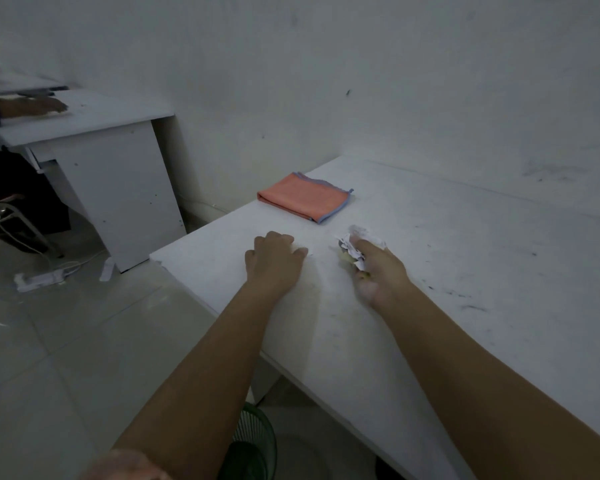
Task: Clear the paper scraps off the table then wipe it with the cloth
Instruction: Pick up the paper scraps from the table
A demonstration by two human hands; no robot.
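Note:
A folded orange cloth with a blue edge lies on the white table, near its far left corner. My right hand rests on the table and is closed around a bunch of white paper scraps, which stick out past the fingers. My left hand lies palm down on the table to the left of it, fingers curled, nothing visible in it. Both hands are a little nearer to me than the cloth.
A green wire basket stands on the floor under the table's near edge. To the left is another white desk with another person's hand on it. A power strip and cables lie on the tiled floor.

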